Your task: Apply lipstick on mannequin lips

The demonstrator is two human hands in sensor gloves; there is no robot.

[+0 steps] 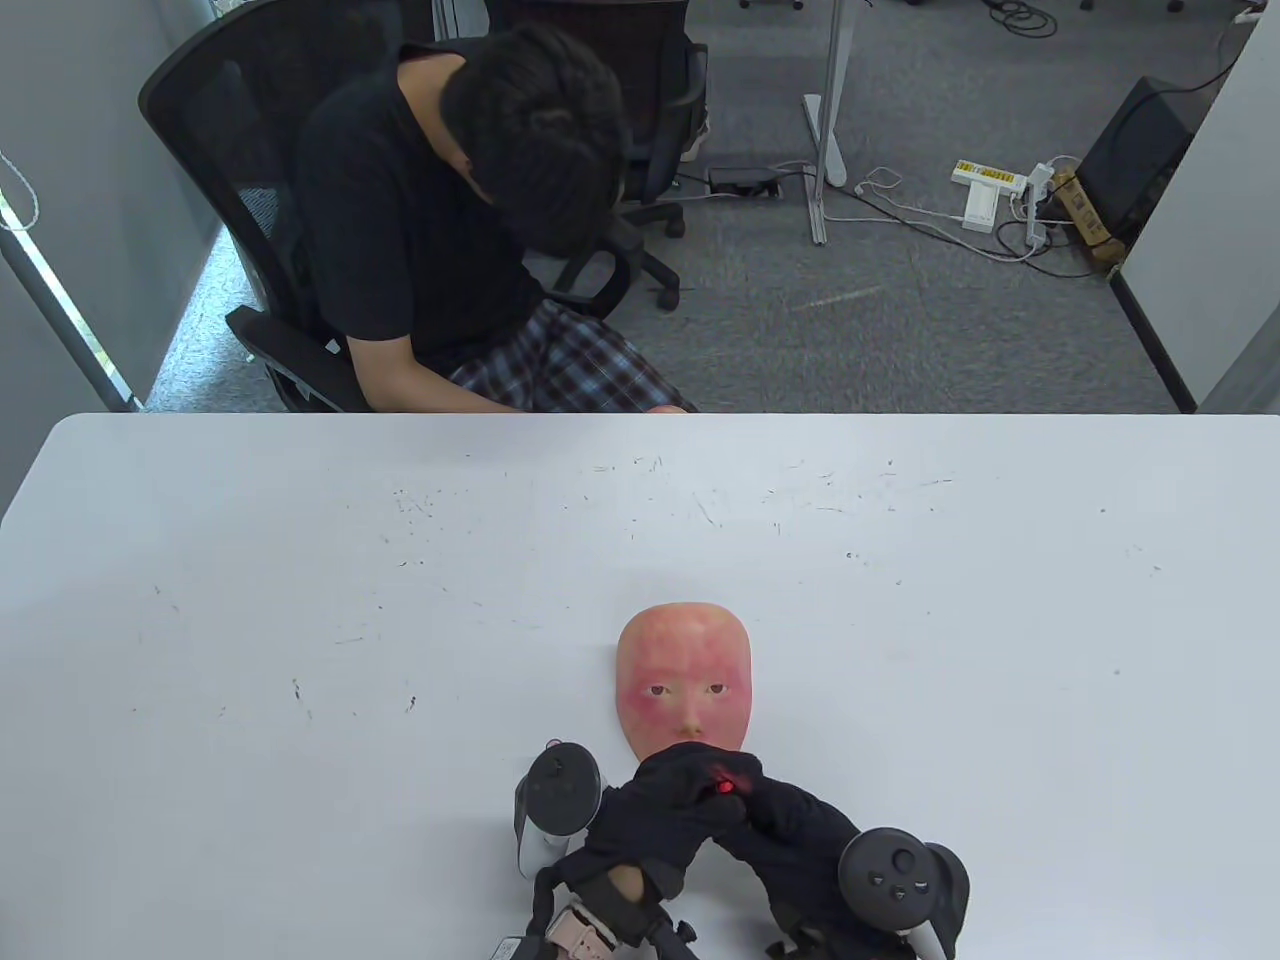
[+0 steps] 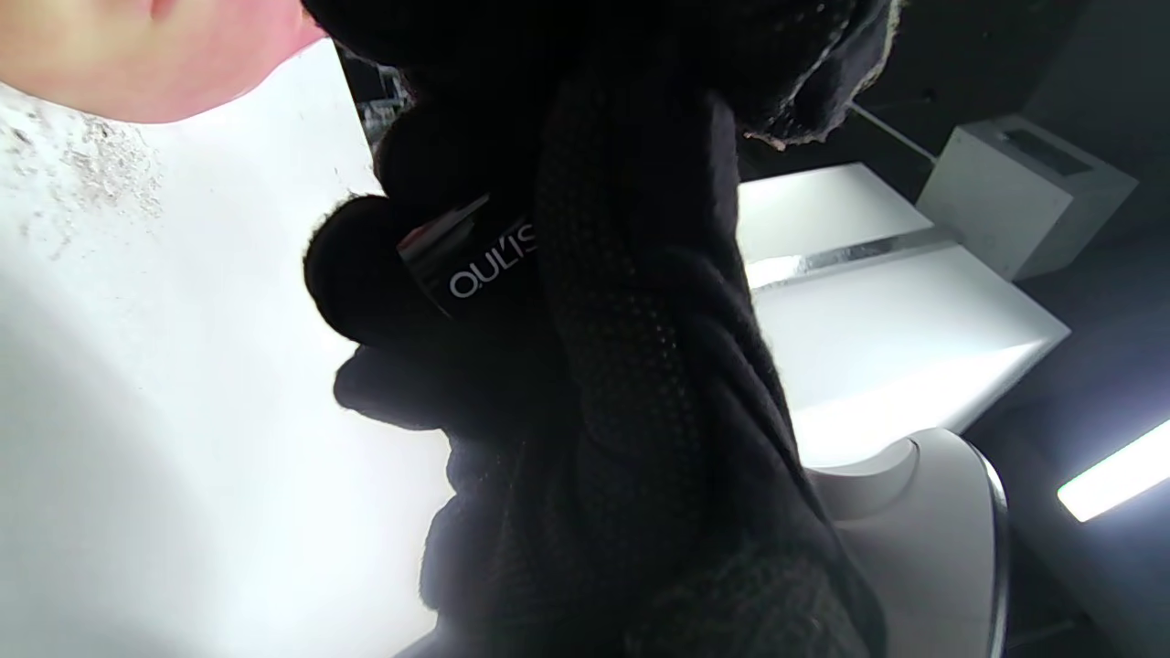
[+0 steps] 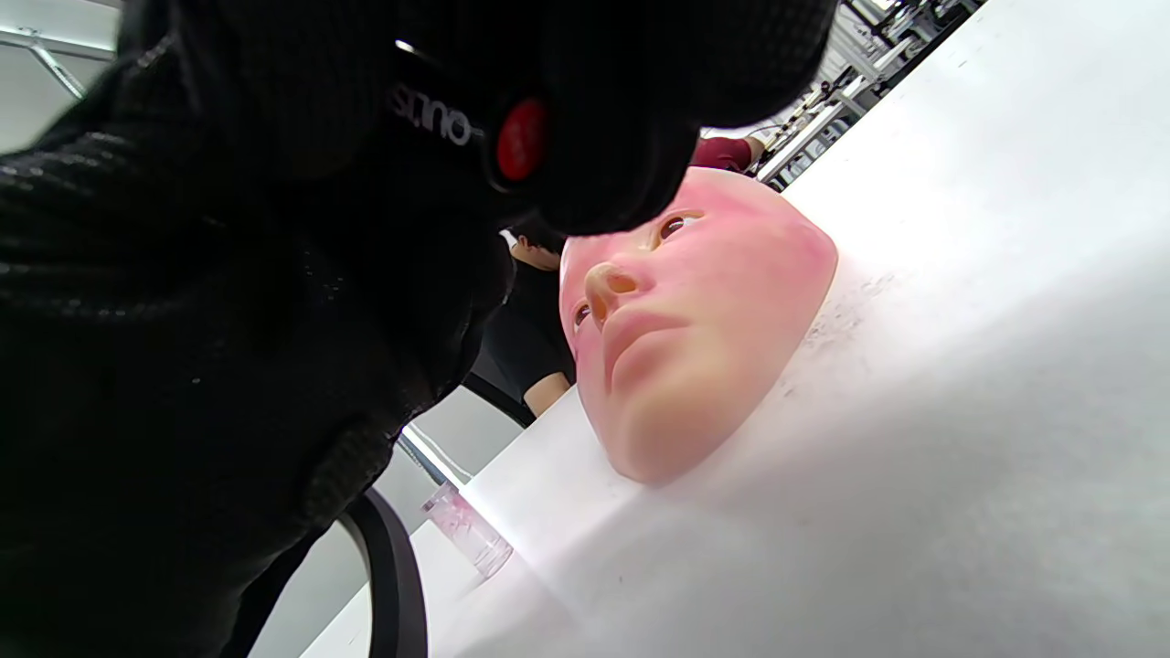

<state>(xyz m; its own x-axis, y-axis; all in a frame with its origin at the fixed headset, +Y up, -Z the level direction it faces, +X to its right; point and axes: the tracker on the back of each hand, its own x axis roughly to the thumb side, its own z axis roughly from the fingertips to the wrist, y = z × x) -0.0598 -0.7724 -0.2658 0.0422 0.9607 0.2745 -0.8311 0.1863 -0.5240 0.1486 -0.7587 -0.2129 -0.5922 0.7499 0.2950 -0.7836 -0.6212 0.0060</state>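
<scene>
Table view: a mannequin face lies face up on the white desk, close to its near edge. Both gloved hands meet just over its chin and mouth, hiding the lips. The left hand and right hand are curled together around a lipstick, whose red tip shows as a small bright spot between them. A seated person in black sits beyond the desk's far edge.

Left wrist view: the left hand's fingers wrap a glossy black tube with white lettering; the visible part looks like "OULIS", partly covered, so the full brand cannot be told. A corner of the mannequin face shows at top left.

Right wrist view: the red bullet is exposed, held above the face, apart from it. The same lettering appears upside down beside it. The mannequin lips look pale pink, with no clear lipstick colour. The right hand's own grip is not clear here.

By my judgement, the lipstick is opened and ready, but the application itself is all left to do.
</scene>
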